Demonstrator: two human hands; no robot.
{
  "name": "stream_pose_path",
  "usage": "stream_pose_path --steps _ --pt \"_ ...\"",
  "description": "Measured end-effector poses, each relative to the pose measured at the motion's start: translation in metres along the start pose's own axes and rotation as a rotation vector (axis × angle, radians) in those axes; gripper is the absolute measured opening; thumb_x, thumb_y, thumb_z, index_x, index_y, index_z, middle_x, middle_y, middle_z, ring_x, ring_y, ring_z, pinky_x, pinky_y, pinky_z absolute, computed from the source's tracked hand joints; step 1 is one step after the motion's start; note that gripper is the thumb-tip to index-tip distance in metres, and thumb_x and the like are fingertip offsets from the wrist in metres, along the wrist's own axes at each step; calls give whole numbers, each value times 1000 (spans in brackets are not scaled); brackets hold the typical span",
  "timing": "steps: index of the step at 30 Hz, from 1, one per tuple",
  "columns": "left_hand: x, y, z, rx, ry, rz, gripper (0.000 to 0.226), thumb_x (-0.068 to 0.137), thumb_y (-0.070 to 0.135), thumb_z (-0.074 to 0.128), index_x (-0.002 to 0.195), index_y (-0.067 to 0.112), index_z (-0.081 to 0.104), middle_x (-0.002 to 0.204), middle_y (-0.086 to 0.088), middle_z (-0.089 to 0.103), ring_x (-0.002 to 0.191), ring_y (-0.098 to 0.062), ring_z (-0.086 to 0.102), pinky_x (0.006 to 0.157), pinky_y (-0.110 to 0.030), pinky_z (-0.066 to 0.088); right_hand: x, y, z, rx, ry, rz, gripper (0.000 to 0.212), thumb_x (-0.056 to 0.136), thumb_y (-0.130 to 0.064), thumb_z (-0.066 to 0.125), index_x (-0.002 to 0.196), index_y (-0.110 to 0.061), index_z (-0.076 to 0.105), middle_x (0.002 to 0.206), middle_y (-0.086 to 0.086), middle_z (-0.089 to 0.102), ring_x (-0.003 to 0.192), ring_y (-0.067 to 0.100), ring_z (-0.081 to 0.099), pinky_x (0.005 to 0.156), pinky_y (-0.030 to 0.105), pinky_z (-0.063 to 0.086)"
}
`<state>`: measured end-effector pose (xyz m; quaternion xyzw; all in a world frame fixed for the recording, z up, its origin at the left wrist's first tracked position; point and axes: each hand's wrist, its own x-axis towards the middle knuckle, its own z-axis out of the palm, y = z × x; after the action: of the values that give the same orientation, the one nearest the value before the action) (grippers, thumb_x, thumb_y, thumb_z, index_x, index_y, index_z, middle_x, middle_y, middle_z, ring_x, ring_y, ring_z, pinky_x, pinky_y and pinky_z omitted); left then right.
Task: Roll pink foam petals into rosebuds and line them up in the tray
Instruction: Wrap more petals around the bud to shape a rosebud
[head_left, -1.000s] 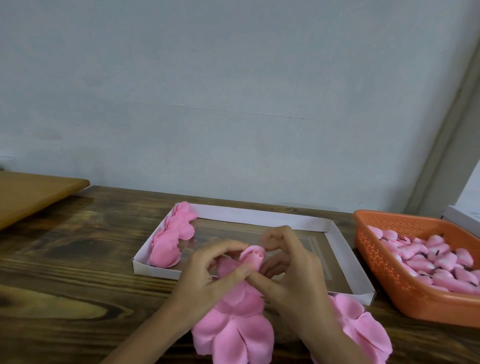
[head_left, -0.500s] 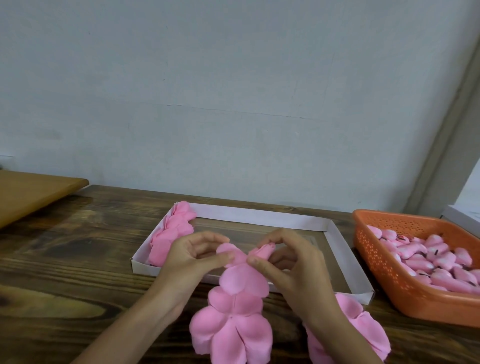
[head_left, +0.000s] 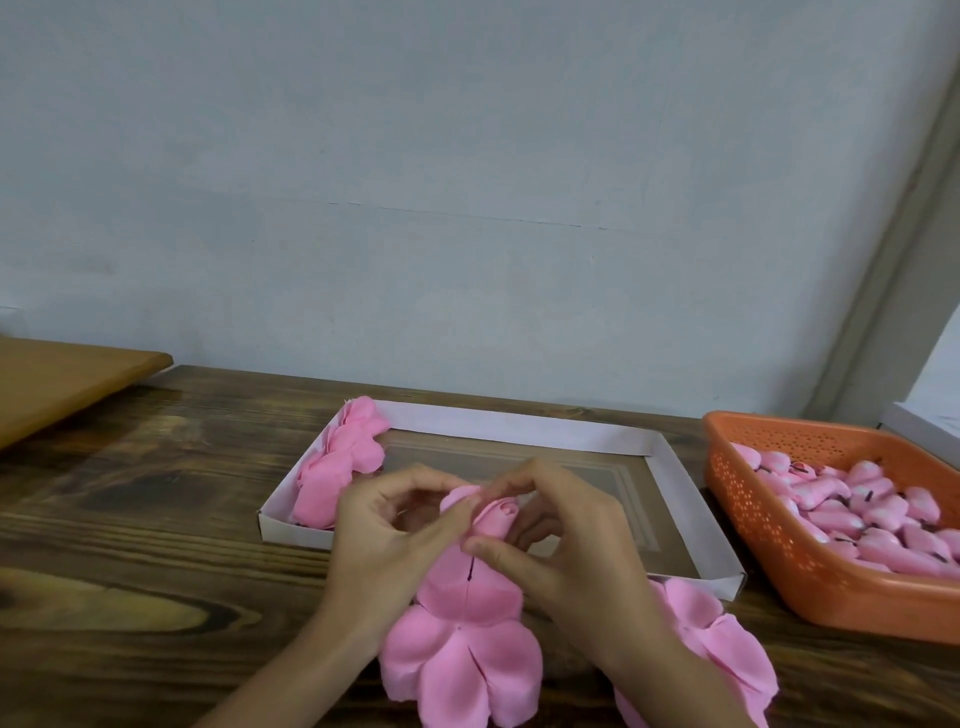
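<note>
So: a white tray (head_left: 519, 427) is set on the dark wooden surface (head_left: 130, 545), and everything else can be placed from it.

A half-rolled rosebud (head_left: 496, 517) is held over the tray's near wall, about midway along. It's pinched between the thumb and curled forefinger of the right hand (head_left: 571, 551). The other fingers are tucked behind it and mostly hidden. The left hand (head_left: 387, 540) is curled too, with its thumb pressed on the top petal of the petal strip (head_left: 462, 660) that hangs from the bud. What its fingertips are doing behind the foam can't be made out.

The strip is draped down in front of the tray, and its lowest petals are cut off by the bottom of the frame. A thin dark line is seen in the strip just under the bud, too small to identify.

Inside the tray, a row of finished pink pieces (head_left: 340, 467) is lined up against the left wall. They're blurred together, so no count can be given, and the nearest one is partly covered by the left hand. A heap of loose petals (head_left: 719, 636) is seen just off the tray's near right corner, half hidden by the right forearm. Right of the tray, an orange basket (head_left: 748, 519) of pink buds (head_left: 872, 514) is cropped by the frame edge. Far left of the tray, a lighter wooden board (head_left: 62, 379) is only partly shown.
</note>
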<state>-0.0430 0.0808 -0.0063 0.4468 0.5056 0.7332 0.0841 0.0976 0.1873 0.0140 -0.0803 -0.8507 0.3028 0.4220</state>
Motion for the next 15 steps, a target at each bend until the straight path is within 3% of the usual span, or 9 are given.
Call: stream_pose_path --steps 5,8,12,15 --pt "-1 3 1 74 -20 121 7 83 25 80 89 23 82 86 -6 77 81 -24 74 74 -27 59 1 -6 0 -39 46 14 42 73 -44 81 111 -40 64 92 -24 68 73 7 70 66 27 58" --pt "-2 5 2 123 -38 195 7 83 25 79 90 25 81 86 1 76 81 -20 73 74 -25 58 0 -10 0 -83 57 -23 32 79 -49 77 105 -31 73 91 -22 67 77 7 68 66 30 58" --pt "-3 9 4 166 -43 260 11 81 27 79 92 25 82 85 3 74 82 -20 72 73 -28 58 -3 -11 4 -72 86 -23 16 81 -34 80 95 -28 74 88 -16 66 72 8 68 61 24 57" --pt "-4 13 6 165 -67 284 17 82 30 79 97 22 82 88 2 74 84 -21 72 75 -30 58 -2 -8 4 -79 118 10 18 78 -20 83 89 -28 72 85 -15 66 70 10 68 59 27 58"
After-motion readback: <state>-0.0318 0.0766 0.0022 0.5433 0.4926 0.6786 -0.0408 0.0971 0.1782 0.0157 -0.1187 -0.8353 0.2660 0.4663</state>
